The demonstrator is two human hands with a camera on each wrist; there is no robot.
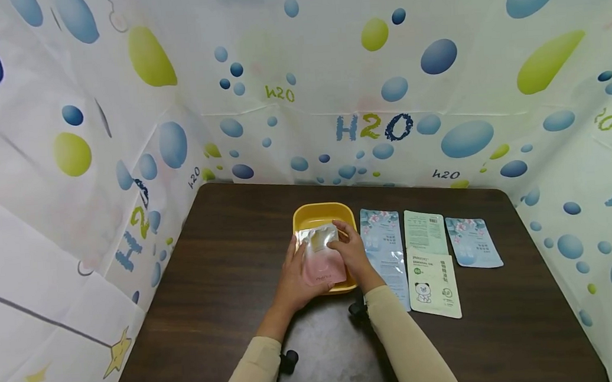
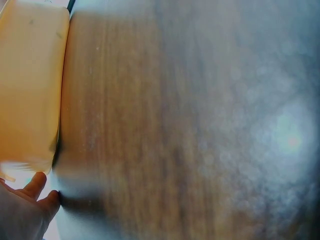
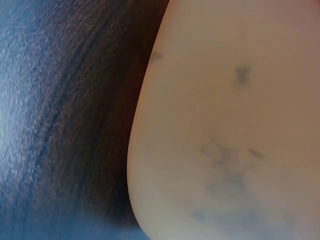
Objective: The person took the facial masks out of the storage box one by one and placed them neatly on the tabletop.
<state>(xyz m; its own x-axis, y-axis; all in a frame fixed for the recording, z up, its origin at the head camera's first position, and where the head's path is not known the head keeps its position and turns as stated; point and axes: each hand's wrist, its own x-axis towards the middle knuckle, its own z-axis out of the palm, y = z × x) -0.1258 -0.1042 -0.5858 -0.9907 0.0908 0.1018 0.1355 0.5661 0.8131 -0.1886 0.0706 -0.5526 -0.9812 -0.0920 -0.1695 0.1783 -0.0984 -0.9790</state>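
Both hands hold a pink packet with a silver top [image 1: 324, 263] over a small yellow plastic tub [image 1: 320, 209] in the head view. My left hand [image 1: 290, 284] grips its left side, with the thumb across the lower edge. At the upper right, my right hand [image 1: 355, 255] pinches the packet, thumb on its face and fingers behind the edge. The tub's side wall [image 2: 32, 85] fills the left of the left wrist view, with the left fingertips [image 2: 36, 186] below it. A blurred pale-yellow wall [image 3: 225, 110] takes up most of the right wrist view.
Right of the tub lie flat packets: a long blue floral one [image 1: 383, 250], two overlapping pale-green ones, the front one with a panda [image 1: 433, 285], and a shorter blue floral one [image 1: 473, 242]. The dark wooden table [image 1: 211, 280] meets a bubble-patterned curtain [image 1: 307, 137] behind.
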